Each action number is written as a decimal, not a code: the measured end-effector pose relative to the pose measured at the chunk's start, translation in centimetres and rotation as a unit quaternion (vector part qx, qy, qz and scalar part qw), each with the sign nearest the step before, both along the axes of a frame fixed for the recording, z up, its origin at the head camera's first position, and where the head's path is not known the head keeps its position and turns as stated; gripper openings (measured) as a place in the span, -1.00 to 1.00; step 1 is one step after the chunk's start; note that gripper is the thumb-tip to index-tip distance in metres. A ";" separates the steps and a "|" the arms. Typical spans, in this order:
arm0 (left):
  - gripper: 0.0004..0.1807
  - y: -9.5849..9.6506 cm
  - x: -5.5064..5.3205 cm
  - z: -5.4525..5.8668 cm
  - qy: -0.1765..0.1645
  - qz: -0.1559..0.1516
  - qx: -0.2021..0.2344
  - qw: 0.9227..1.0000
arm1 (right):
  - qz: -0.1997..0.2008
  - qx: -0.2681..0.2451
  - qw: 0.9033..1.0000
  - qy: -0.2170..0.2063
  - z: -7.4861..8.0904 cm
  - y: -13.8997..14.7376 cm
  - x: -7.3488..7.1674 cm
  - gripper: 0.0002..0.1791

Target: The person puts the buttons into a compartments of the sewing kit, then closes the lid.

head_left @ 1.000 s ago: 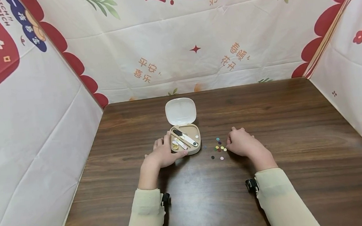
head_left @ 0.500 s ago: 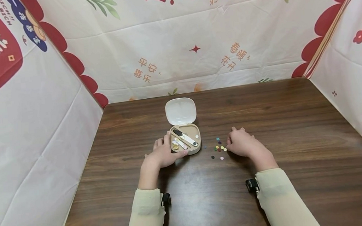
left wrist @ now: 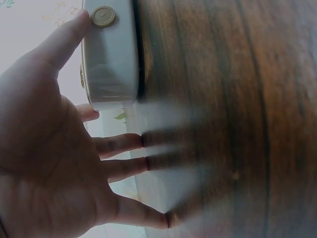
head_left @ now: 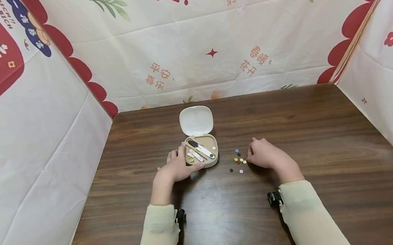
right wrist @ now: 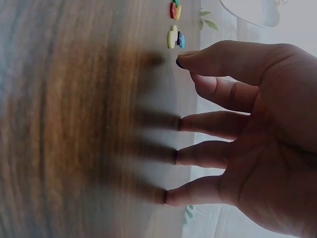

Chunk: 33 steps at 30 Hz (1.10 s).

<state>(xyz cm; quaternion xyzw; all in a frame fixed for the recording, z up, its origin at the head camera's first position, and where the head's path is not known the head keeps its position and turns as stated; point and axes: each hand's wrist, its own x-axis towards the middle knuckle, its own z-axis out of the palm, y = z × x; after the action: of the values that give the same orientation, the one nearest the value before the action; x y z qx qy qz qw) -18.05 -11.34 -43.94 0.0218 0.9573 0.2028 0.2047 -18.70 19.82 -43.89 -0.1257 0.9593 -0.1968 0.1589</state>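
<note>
Buttons (head_left: 241, 160) scattered mid-frame on our bench (head_left: 322, 135). Our left hand (head_left: 175, 168) touches the open case (head_left: 211, 164), fingers spread; our right hand (head_left: 264, 154) is beside the buttons, can't tell if its fingers pinch one.

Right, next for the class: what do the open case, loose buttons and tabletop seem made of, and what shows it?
Open case: probably hard plastic, smooth with a soft sheen; its walls are pale, even and rounded.
Loose buttons: perhaps plastic; bright, solid colours suggest it, though they're too small for certainty.
Tabletop: wood or wood-effect laminate, semi-gloss; brown grain and a pale reflection show.
</note>
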 end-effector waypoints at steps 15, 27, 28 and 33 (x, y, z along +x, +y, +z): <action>0.24 0.0 0.1 0.0 -0.004 0.002 0.001 1.000 | -0.028 -0.014 0.999 -0.007 0.6 0.2 -0.1 -0.82; 0.23 0.0 0.1 0.1 -0.003 0.003 0.001 1.000 | -0.032 -0.009 0.999 -0.010 0.5 0.0 -0.1 -0.85; 0.23 0.0 0.1 0.1 -0.003 0.003 0.000 1.000 | -0.034 -0.006 0.999 -0.011 0.6 -0.1 -0.1 -0.85; 0.23 0.0 0.1 0.2 -0.003 0.004 0.001 1.000 | -0.044 0.011 0.999 -0.008 1.1 -0.7 -0.3 -0.85</action>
<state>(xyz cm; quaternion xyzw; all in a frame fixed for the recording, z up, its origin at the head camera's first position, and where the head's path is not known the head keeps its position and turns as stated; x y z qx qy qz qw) -17.96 -11.31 -43.77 0.0180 0.9565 0.2047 0.2069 -18.97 19.10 -42.81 -0.0800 0.9647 -0.1939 0.1592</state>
